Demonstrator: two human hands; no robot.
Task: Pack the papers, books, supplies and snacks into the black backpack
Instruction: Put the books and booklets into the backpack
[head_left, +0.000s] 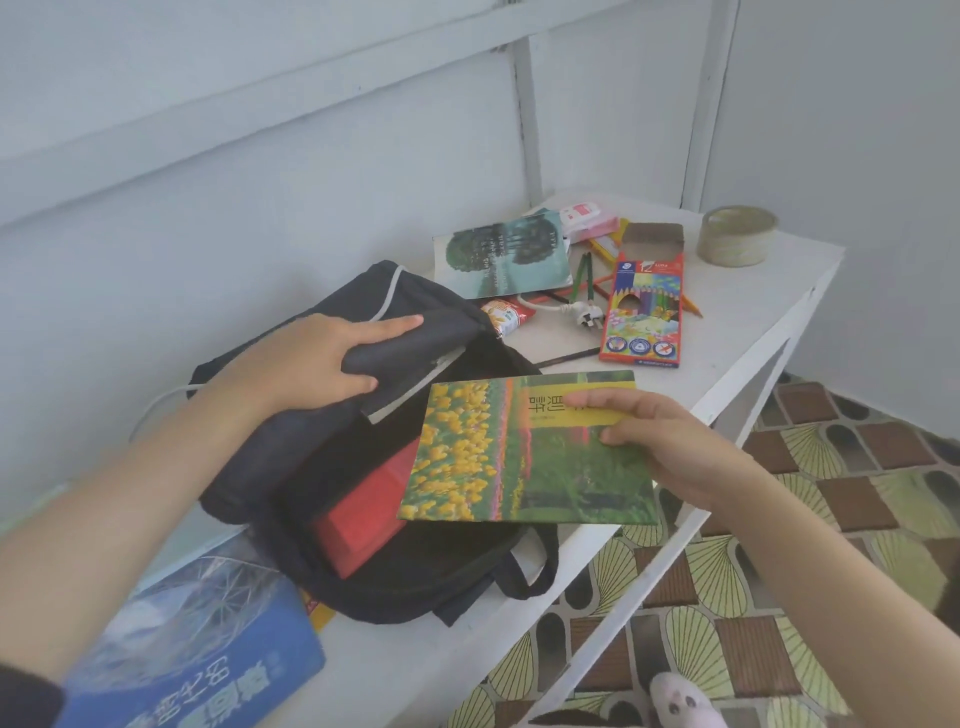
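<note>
The left hand (322, 364) grips the black backpack (363, 467) flap, holding it open (red book (363, 512) inside). The right hand (670, 441) pinches a tulip-cover booklet (514, 452) over the tabletop's (727, 332) front edge.

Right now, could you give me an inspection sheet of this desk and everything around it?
Surface: white table, things at both ends.
Job's things: black backpack open, red box inside; flower booklet over the opening; tree booklet, pencil box, snack packet and loose pencils at the far end; blue book at the near end.
Clutter: round container at the far corner.
Hands: left hand grips the backpack's flap; right hand pinches the flower booklet.
Cables: white cable with plug beside the snack packet.
Surroundings: pale wall, patterned floor.
</note>
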